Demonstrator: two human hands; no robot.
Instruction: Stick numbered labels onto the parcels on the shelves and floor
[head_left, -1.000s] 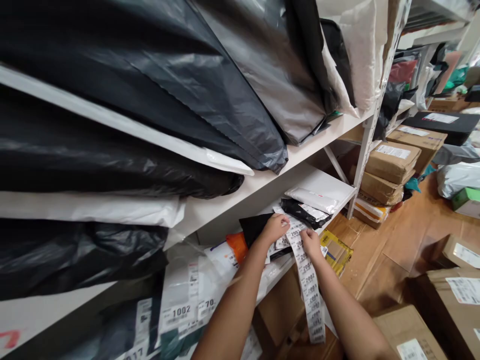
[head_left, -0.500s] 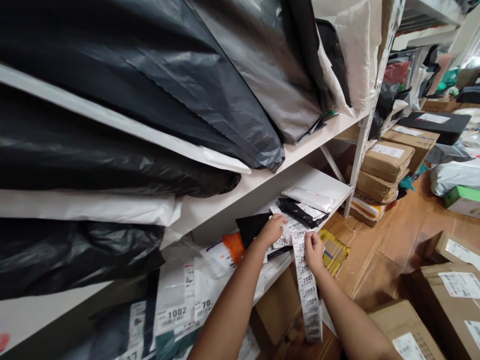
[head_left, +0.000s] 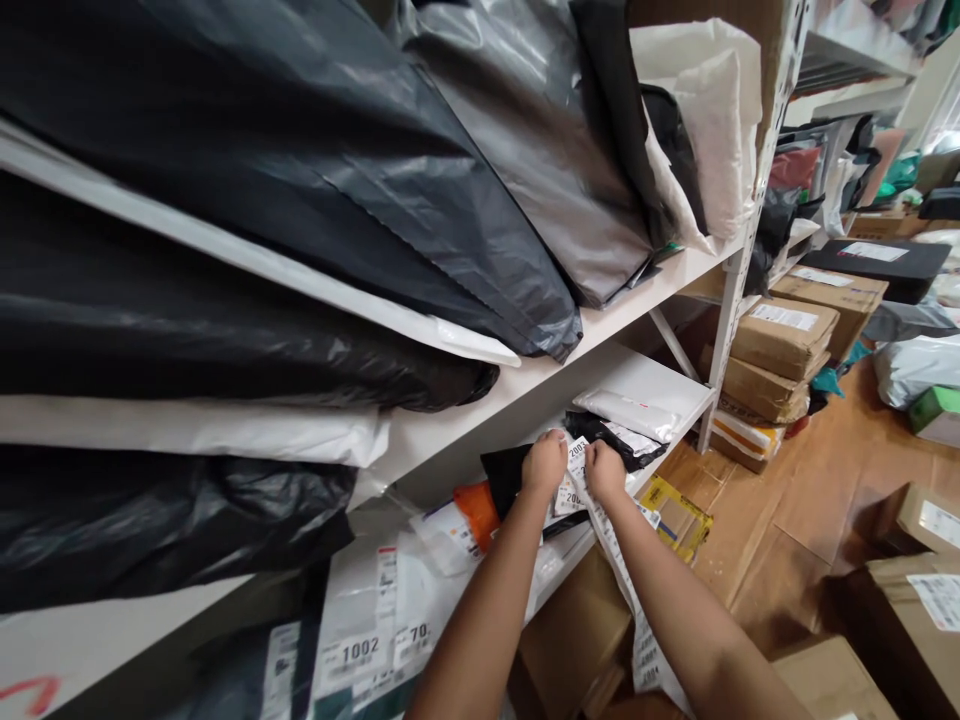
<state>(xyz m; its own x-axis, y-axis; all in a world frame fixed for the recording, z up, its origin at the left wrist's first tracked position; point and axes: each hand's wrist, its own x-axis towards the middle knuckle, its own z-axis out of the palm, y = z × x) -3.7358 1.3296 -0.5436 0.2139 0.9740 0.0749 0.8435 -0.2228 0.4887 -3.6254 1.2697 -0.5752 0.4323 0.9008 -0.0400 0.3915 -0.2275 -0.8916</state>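
My left hand (head_left: 544, 464) and my right hand (head_left: 604, 472) are side by side at the lower shelf, both closed on the top of a long white strip of number labels (head_left: 576, 470). The strip reads numbers starting with 200. It hangs down from my hands under my right forearm toward the floor, its tail showing lower down (head_left: 646, 655). Under the hands lies a black mailer bag (head_left: 507, 468) and an orange parcel (head_left: 477, 511). A black packet with a white label (head_left: 627, 443) and a white packet (head_left: 627, 411) lie just beyond on the shelf.
A white shelf board (head_left: 660, 272) above carries large black, grey and white plastic mailer bags (head_left: 315, 180). Labelled parcels marked 1002 (head_left: 360, 648) sit at the near left. Cardboard boxes (head_left: 784, 328) stack past the white upright post (head_left: 726, 330); more boxes (head_left: 911, 590) stand on the wooden floor.
My right hand has risen along the label strip and come up beside my left hand on the shelf. The strip now hangs beneath my right arm, not in front of it.
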